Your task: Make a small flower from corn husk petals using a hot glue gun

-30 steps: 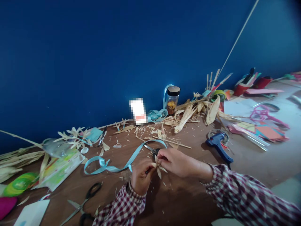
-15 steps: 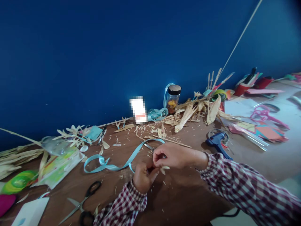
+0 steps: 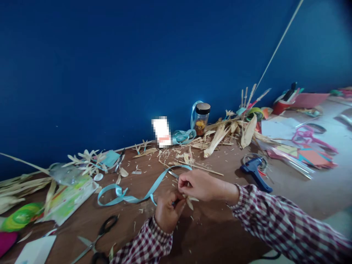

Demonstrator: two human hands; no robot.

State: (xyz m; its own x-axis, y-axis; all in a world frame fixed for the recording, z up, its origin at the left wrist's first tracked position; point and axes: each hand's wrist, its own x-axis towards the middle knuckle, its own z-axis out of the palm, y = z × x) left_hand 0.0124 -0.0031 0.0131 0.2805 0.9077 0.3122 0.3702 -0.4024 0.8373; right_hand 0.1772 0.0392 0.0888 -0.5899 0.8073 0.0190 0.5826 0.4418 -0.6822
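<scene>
Both hands at lower centre: left hand (image 3: 167, 212) clenched on husk flower (image 3: 189, 200), steadying; right hand (image 3: 199, 185) pinching petal, shaping.

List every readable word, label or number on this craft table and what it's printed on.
None can be read.
White card by the wall: pixelated, unreadable.
Glass jar: no legible label.
Green and white packet: print too blurred to read.

Single head view, forward and down, near the cluttered table (image 3: 220, 227).
</scene>
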